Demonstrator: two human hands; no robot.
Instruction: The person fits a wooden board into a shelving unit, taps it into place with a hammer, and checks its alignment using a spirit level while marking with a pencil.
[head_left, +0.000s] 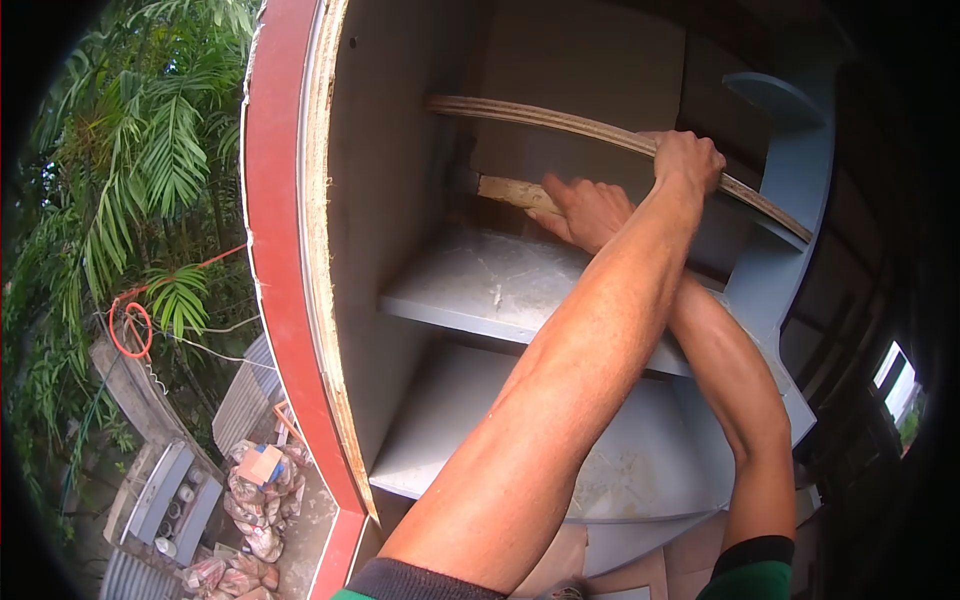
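My left hand [688, 162] reaches across to the upper right, its fingers wrapped round the front edge of a thin plywood board [560, 120]. The board spans the upper part of a grey cabinet [385, 200]. Below it, under my left forearm, my right hand [592, 212] is closed on a rough wooden strip [512, 192] inside the cabinet. Part of this grip is hidden. My forearms cross, the left one on top.
Two grey shelves, an upper one [490, 285] and a lower one [460, 390], lie below my hands. A red panel [280, 200] edges the cabinet's left side. Curved blue-grey corner shelving [805, 190] stands right. Outside are plants, filled bags [262, 500] and a red cord loop.
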